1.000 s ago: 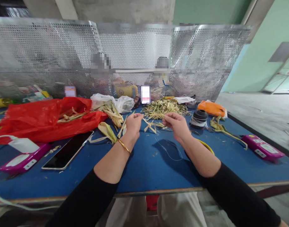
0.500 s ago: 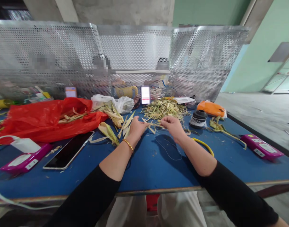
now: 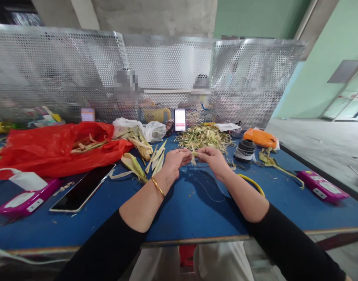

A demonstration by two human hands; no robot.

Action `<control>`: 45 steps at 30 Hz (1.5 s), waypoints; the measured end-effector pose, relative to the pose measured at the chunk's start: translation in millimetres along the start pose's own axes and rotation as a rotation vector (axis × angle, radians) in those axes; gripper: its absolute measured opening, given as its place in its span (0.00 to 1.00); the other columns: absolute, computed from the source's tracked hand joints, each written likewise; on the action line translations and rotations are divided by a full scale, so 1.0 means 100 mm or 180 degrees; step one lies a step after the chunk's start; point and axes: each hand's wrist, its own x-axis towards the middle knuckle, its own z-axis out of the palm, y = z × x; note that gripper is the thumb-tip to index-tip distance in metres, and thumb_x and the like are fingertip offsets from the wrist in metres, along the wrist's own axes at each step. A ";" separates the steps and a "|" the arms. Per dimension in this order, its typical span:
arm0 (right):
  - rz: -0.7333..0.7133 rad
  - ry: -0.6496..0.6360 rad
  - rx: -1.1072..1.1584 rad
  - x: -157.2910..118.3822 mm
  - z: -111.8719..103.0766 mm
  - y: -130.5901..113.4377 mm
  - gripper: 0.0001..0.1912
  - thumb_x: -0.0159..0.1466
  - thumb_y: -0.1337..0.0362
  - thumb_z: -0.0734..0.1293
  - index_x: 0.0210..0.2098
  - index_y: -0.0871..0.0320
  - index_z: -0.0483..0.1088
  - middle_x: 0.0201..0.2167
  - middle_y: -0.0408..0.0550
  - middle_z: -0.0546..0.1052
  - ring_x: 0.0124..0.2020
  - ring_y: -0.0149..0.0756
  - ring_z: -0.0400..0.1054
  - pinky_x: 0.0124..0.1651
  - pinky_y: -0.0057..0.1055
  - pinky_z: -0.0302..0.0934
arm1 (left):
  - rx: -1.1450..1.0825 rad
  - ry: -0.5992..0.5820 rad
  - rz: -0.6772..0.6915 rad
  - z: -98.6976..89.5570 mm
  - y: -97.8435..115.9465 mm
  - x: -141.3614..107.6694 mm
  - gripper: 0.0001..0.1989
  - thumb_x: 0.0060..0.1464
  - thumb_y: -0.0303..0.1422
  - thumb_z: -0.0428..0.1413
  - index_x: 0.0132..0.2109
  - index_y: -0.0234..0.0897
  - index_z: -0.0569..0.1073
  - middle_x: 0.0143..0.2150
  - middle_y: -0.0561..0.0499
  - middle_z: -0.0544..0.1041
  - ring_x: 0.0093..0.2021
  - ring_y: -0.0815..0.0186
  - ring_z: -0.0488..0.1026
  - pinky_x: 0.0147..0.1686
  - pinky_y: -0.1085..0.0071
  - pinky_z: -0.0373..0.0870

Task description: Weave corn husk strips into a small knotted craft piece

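Observation:
Above the middle of the blue table, my left hand (image 3: 176, 163) and my right hand (image 3: 214, 160) meet fingertip to fingertip. Both pinch a small pale corn husk piece (image 3: 193, 159), its short ends sticking up and hanging down between them. A thin, light thread (image 3: 206, 191) loops below the hands over the table. Cut husk strips (image 3: 157, 157) lie just left of my left hand, beside a folded greenish husk (image 3: 134, 166). Behind my hands rises a heap of shredded husk (image 3: 206, 136). A black spool wound with white thread (image 3: 245, 151) stands beyond my right hand.
On the left are a red plastic bag (image 3: 47, 150), a phone (image 3: 84, 189) and a purple power strip (image 3: 28, 199). Another purple power strip (image 3: 322, 186), an orange bag (image 3: 261, 138) and a yellow ring (image 3: 253, 183) lie right. A perforated metal screen (image 3: 167, 54) closes the back.
My hands have come together, fingertips now meeting at the husk piece. Earlier they were farther apart with a thin strip between them. My left fingers have curled in.

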 end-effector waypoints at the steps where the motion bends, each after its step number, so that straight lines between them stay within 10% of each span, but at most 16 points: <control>1: -0.0030 -0.0020 0.0001 0.00 0.00 -0.01 0.12 0.48 0.56 0.71 0.24 0.57 0.71 0.22 0.42 0.73 0.27 0.33 0.66 0.33 0.31 0.60 | -0.0084 -0.0019 -0.0003 0.00 0.00 -0.01 0.06 0.43 0.21 0.61 0.27 0.34 0.73 0.24 0.52 0.75 0.25 0.69 0.74 0.38 0.69 0.74; 11: -0.0607 -0.0023 -0.0463 0.02 -0.07 -0.07 0.08 0.52 0.60 0.69 0.24 0.56 0.69 0.21 0.43 0.74 0.26 0.34 0.68 0.33 0.32 0.62 | 0.0620 -0.0740 -0.0204 -0.06 0.10 -0.03 0.14 0.46 0.40 0.64 0.37 0.34 0.76 0.28 0.47 0.79 0.28 0.64 0.78 0.31 0.71 0.72; 27: -0.0974 -0.0190 -0.1115 -0.01 -0.13 -0.17 0.05 0.55 0.62 0.67 0.24 0.56 0.69 0.20 0.40 0.69 0.23 0.31 0.57 0.28 0.29 0.50 | 0.1129 -0.1340 0.0340 -0.18 0.19 0.04 0.12 0.44 0.37 0.65 0.36 0.35 0.81 0.31 0.44 0.81 0.34 0.61 0.78 0.39 0.66 0.71; 34: -0.1396 -0.0284 -0.1375 0.02 -0.15 -0.14 0.04 0.55 0.66 0.67 0.24 0.56 0.70 0.28 0.44 0.72 0.33 0.35 0.64 0.37 0.31 0.56 | 0.0874 -0.0891 0.0363 -0.06 0.14 -0.06 0.08 0.47 0.31 0.64 0.37 0.34 0.80 0.28 0.49 0.79 0.27 0.67 0.76 0.33 0.70 0.70; 45: -0.0863 0.0026 -0.0780 0.04 -0.13 -0.10 0.07 0.52 0.60 0.69 0.23 0.56 0.70 0.27 0.44 0.73 0.30 0.34 0.63 0.35 0.32 0.56 | 0.1196 -0.0780 0.0399 -0.05 0.12 -0.05 0.03 0.48 0.27 0.60 0.32 0.35 0.79 0.25 0.50 0.77 0.26 0.66 0.75 0.30 0.72 0.68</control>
